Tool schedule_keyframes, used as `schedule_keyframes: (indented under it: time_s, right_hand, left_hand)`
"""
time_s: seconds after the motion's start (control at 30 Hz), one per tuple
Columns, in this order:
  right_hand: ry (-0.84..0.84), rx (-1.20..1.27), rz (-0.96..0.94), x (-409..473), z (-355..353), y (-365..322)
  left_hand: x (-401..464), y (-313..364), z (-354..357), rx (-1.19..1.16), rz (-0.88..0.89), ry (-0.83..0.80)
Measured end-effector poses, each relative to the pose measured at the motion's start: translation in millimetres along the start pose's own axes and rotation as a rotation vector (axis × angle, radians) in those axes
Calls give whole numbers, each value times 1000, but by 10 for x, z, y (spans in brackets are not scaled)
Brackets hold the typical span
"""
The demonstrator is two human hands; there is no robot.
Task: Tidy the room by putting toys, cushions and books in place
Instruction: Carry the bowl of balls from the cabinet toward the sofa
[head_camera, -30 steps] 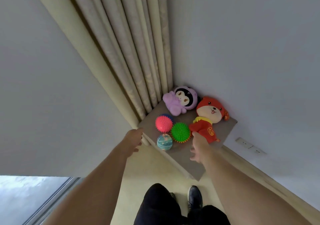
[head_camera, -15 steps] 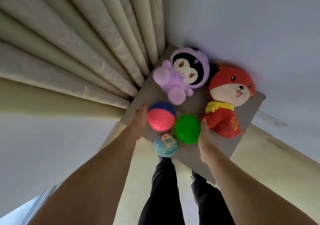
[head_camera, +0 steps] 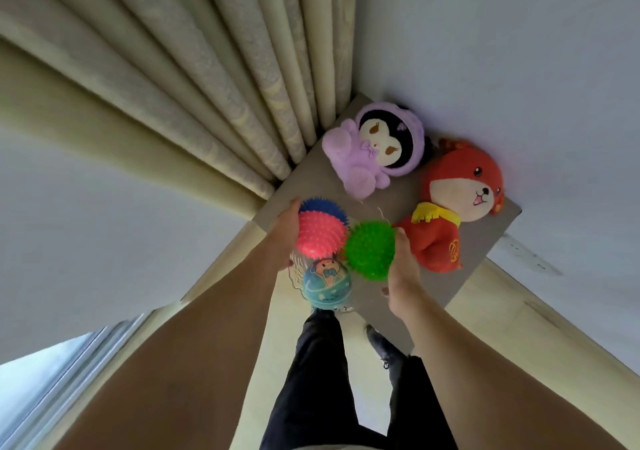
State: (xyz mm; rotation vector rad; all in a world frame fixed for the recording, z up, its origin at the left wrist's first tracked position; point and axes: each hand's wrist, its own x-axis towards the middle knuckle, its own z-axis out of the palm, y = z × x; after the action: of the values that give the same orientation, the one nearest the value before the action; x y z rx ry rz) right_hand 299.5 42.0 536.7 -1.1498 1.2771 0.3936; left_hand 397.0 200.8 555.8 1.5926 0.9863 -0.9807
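**Both hands cupped around the balls on the grey board**

Nearest the camera, the person's dark trouser legs (head_camera: 311, 373) stand on the pale floor. Two bare forearms reach forward from there to a flat grey board (head_camera: 485, 242) in the corner. At its near edge sits a smooth teal ball printed with a cartoon face (head_camera: 326, 285). The left hand (head_camera: 287, 231) presses, fingers extended, against the left side of a pink spiky rubber ball (head_camera: 322, 233), which lies against a blue spiky ball (head_camera: 323, 209) behind it. The right hand (head_camera: 403, 262) lies with straight fingers along the right side of a green spiky ball (head_camera: 370, 250). Beyond it sits a red plush dog with a yellow collar (head_camera: 453, 207); farther back, a lilac plush doll with a black-and-white face (head_camera: 377, 148) leans near the cream pleated curtain (head_camera: 214, 79).
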Motion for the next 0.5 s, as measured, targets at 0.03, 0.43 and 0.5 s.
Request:
schedule_keyframes:
  time_s: [0.03, 0.43, 0.5]
  right_hand:
    - [-25, -20, -21, -161, -45, -51]
    - [-288, -355, -299, -1564, -279, -27]
    - [-314, -420, -317, -1809, -258, 54]
  left_hand:
    - [-219, -42, -54, -21, 11, 20]
    - [-2129, -1302, -648, -497, 103, 204]
    - [-2364, -1585, -724, -563, 90, 254]
